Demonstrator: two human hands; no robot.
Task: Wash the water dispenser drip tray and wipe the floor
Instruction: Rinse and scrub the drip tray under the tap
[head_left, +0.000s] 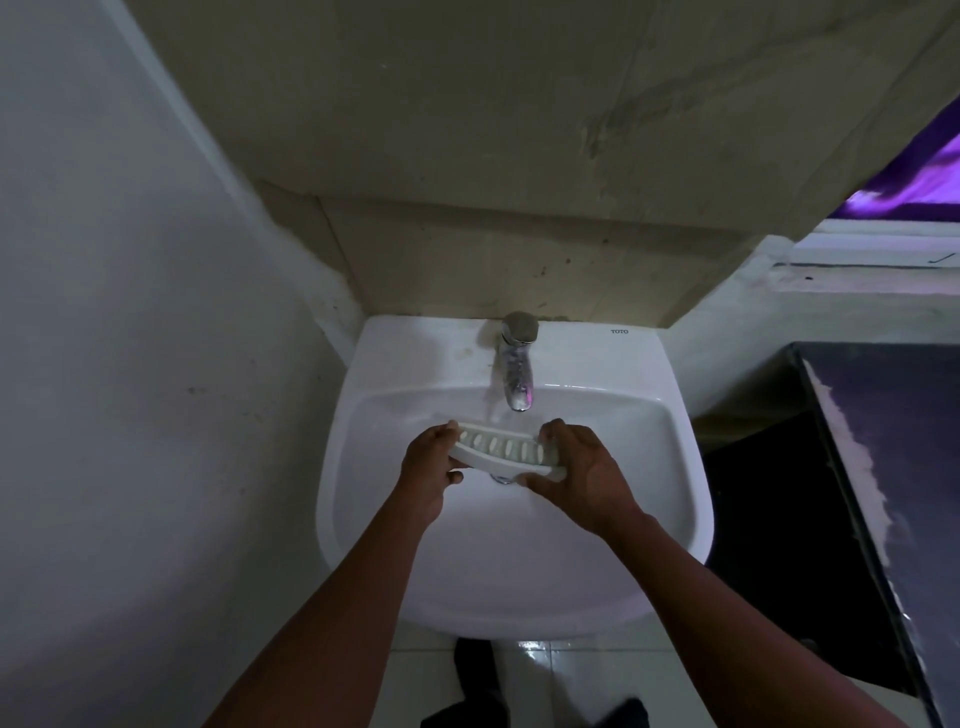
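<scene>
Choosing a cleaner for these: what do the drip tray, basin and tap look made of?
Drip tray: likely white plastic, matte, with thin moulded slots. Basin: probably glazed ceramic, going by its glossy white sheen. Tap: seemingly chromed metal, with mirror-like reflections.

Dim room, purple glow upper right, wide-angle bending at edges

1 white basin (415, 353) was fixed against the rear wall, with 1 chrome tap (516, 364) mounted on its back ledge. Glossy white floor tiles (571, 680) lay below the basin's front edge.
</scene>
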